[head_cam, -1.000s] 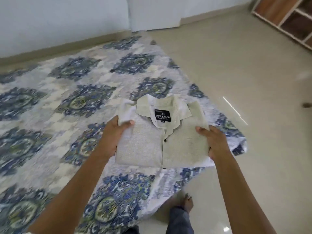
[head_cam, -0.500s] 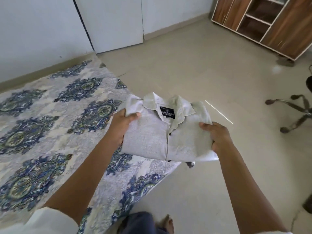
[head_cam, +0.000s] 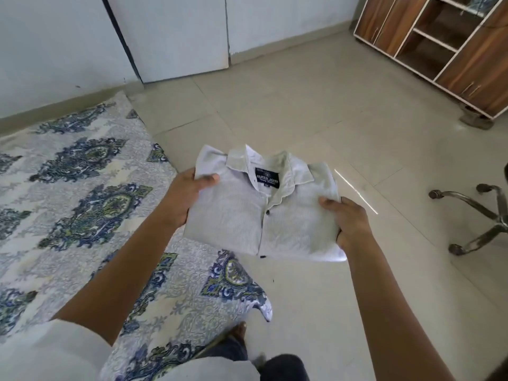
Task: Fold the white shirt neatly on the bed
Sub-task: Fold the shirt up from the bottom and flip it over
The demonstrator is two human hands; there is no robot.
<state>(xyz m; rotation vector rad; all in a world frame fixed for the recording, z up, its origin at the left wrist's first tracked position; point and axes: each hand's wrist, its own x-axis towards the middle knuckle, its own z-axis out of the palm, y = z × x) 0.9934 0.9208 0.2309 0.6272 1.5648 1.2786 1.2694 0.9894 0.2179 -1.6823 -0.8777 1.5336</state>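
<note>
Head view shows the folded white shirt (head_cam: 264, 213) held between my hands, collar away from me, lifted above the bed's (head_cam: 82, 193) corner and the tiled floor (head_cam: 316, 119). My left hand (head_cam: 184, 199) grips its left edge, thumb on top; my right hand (head_cam: 347, 218) grips the right edge likewise. A wooden cabinet (head_cam: 453, 45) and chair base (head_cam: 478, 218) stand well apart.
</note>
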